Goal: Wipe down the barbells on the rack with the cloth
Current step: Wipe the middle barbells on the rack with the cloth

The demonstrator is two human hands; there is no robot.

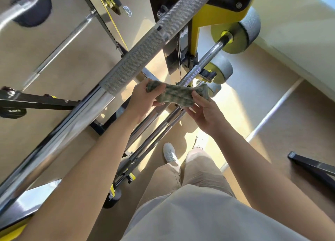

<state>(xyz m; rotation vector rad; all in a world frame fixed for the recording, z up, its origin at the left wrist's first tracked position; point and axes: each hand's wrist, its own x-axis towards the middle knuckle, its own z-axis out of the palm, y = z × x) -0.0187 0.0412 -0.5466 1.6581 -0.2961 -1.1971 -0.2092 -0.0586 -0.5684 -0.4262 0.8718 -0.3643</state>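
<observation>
A green-and-white patterned cloth (pixel 174 95) is stretched between my two hands at the centre of the head view. My left hand (pixel 142 100) grips its left end in curled fingers. My right hand (pixel 204 112) pinches its right end between thumb and fingers. The cloth hangs just above a thin chrome barbell (pixel 208 56) that runs diagonally to yellow-faced grey weights at upper right. A thick top barbell (pixel 130 64) with a knurled grip crosses diagonally, close to the camera, left of my hands. More thin bars (pixel 154 139) lie below the cloth.
The black-and-yellow rack upright (pixel 196 28) stands behind the bars. Grey weight ends (pixel 243 35) stick out at upper right. A black frame arm (pixel 36 100) juts in from the left. My legs and white shoe (pixel 169 152) stand on tan floor; a black bar (pixel 311 165) lies at right.
</observation>
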